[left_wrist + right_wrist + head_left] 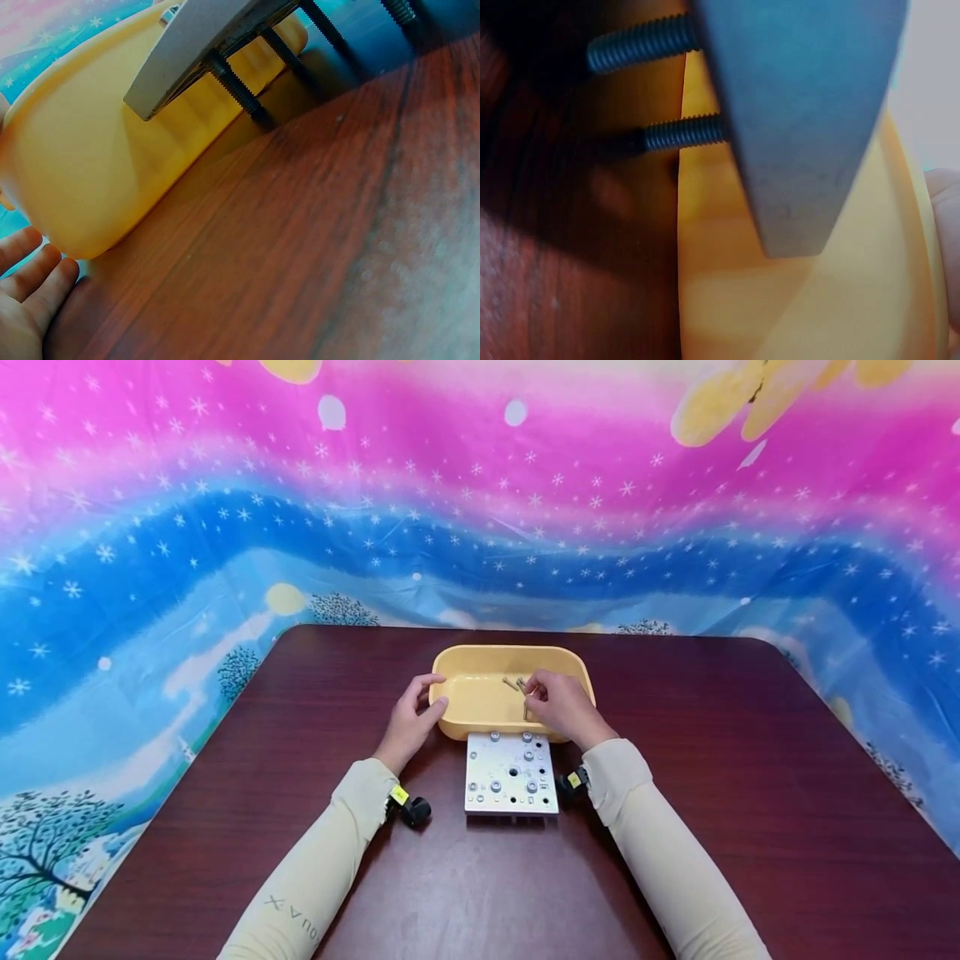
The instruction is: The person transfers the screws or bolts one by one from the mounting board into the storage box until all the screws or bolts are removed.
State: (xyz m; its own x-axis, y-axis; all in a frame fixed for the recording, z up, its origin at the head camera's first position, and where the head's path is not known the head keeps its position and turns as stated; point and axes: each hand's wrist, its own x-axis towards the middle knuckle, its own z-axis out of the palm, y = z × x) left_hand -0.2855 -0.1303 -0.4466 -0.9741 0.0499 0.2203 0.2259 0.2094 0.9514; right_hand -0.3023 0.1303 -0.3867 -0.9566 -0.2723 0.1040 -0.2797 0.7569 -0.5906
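Note:
My left hand holds the left end of a yellow plastic bin, its thumb and a finger at the rim; in the left wrist view several fingertips lie by the bin's lower end. Over the bin's right part, my right hand pinches a small brass-coloured screw that points downward. A few similar screws lie in the bin beside those fingertips. Right in front of the bin stands a silver metal plate with holes and socket-head bolts, raised on threaded shanks beneath it.
Everything stands on a dark reddish-brown table. A cloth backdrop with a snowy print hangs behind and around it. Black wrist cameras sit to either side of the plate, the right one close to its edge.

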